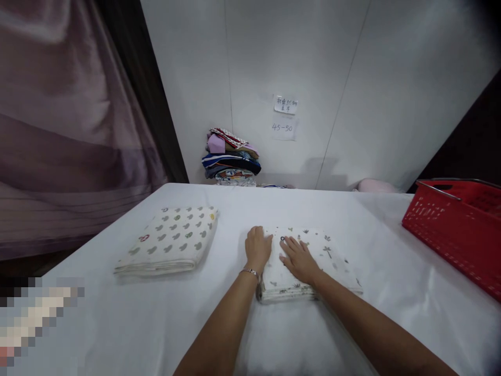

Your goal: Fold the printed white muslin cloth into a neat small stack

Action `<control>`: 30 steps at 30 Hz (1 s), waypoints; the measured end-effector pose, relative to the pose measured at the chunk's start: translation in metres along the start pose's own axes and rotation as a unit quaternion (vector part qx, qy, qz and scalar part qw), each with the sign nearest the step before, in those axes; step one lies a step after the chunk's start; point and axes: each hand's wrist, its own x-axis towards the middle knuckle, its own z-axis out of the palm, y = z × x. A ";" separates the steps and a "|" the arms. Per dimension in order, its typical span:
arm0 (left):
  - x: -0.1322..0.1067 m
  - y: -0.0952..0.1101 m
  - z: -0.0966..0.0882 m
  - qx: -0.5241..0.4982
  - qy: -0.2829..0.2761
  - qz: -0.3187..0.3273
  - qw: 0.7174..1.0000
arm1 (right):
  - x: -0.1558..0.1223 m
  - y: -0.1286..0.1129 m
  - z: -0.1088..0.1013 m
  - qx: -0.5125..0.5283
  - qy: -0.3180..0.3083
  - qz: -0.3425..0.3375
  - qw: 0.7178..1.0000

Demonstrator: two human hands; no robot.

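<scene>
A folded white cloth (313,266) printed with small plants and palm trees lies flat in front of me, in several layers. My left hand (258,247) rests along its left edge, fingers stretched forward and holding nothing. Spread flat on the cloth's top is my right hand (299,258), its palm down and fingers apart. Another folded cloth (172,235), white with grey mushroom-like shapes and a few coloured ones, lies to the left, apart from both hands.
Both cloths lie on a white-covered table (223,324). At the right edge stands a red plastic basket (450,224) with a metal handle. Behind the table are a stack of folded fabrics (230,159) and a wall with paper signs (284,117). A pinkish curtain (70,115) hangs at left.
</scene>
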 end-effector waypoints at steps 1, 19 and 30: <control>0.001 0.003 0.001 0.014 0.007 0.044 0.999 | 0.000 -0.001 0.000 0.002 -0.001 0.002 1.000; -0.001 -0.004 0.023 0.079 -0.085 0.073 0.991 | -0.018 0.095 -0.016 -0.040 0.005 0.182 0.983; -0.004 -0.019 0.001 -0.081 -0.135 0.011 0.987 | -0.050 0.104 -0.031 0.176 0.082 0.253 0.948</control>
